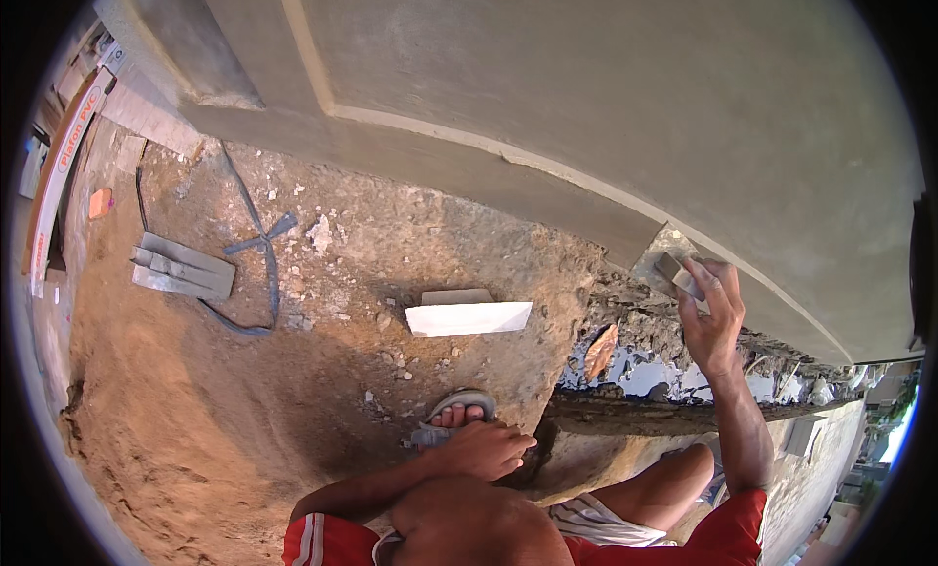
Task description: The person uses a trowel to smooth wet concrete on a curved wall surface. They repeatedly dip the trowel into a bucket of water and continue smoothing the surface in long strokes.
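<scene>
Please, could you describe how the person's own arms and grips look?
The left sleeve is short, red, with pale stripes; the right sleeve is red too. The left forearm and right forearm are bare. The left grip and right grip wear no glove.

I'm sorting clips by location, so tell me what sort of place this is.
Probably an outdoor building site: a smooth grey wall that looks freshly plastered, a flat trowel in the right hand, and bare earth strewn with rubble.

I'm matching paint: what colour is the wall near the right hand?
The wall is grey; best seen in head view.
</scene>
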